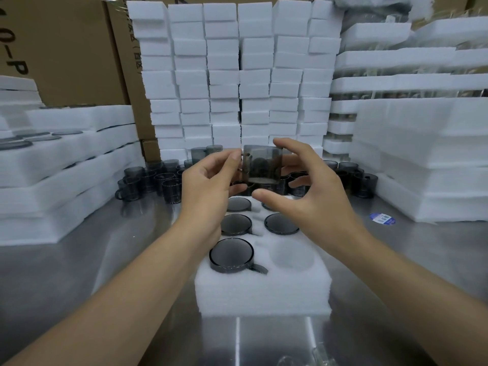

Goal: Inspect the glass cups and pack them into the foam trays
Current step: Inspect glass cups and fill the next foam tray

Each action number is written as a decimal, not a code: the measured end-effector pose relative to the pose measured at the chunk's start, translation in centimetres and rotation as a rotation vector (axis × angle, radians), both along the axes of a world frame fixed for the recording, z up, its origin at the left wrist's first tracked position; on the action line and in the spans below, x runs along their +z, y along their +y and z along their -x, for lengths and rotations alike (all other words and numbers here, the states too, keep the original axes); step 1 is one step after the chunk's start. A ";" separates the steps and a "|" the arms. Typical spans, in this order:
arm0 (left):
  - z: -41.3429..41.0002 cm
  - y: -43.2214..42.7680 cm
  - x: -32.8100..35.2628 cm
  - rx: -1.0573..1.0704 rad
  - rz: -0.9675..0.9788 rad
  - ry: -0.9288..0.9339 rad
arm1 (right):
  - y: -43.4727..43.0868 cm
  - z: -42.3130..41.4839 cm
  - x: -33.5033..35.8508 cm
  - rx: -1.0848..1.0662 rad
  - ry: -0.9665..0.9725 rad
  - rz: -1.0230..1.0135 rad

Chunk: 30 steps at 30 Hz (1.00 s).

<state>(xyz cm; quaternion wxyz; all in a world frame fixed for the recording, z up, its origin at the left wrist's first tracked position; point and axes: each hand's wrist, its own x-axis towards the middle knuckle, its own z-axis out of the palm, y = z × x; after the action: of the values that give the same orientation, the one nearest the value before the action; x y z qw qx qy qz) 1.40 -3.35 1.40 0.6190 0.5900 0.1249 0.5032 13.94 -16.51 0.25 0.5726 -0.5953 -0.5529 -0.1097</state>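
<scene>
Rising behind the work area, a wall of stacked foam blocks (237, 75) is shown, flanked by cardboard cartons (66, 48) at the left and by filled foam layers (412, 83) at the right. A steel table (66, 273) is seen below, and on it, directly before the person, a foam tray (264, 294) is set; five of its wells are occupied by inverted smoked-glass cups, the nearest packed cup (231, 256) showing its handle, while one empty well (292, 254) is left at the near right. Loose unpacked cups (155, 180) are grouped between the tray and the foam wall. A single glass cup (261, 165) is held in the air above the far end of the tray: it is pinched at its left edge by the fingertips of the left hand (211, 180), and the right hand (303, 186) is curved around its right side, thumb below and fingers above, though firm contact on that side cannot be confirmed. A slip is judged the main hazard, since the grip is by fingertips on smooth glass and a fall would strike the packed cups beneath. Chipping is also thought possible if the handle is not aligned with the notch of the well. A blue round sticker (382, 218) lies on the table at right, its print too small to read. On the left carton, large characters resembling "0-P" are visible; other printing is illegible.
</scene>
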 end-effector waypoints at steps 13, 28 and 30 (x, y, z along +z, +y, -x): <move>-0.1 0.2 0.4 0.010 0.052 0.214 | 0.0 -0.1 0.2 -0.127 -0.118 -0.108; 0.3 -0.9 1.0 -0.316 -0.094 0.274 | -0.2 0.7 0.6 0.018 -0.046 -0.117; 0.4 -0.6 1.2 -0.407 -0.024 0.244 | -0.4 0.7 0.7 0.011 -0.039 -0.111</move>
<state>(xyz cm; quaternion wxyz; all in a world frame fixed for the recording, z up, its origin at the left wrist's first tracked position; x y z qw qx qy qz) 0.96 -3.96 2.55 0.6809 0.6667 0.0712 0.2948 13.19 -16.87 0.95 0.5946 -0.5572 -0.5603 -0.1485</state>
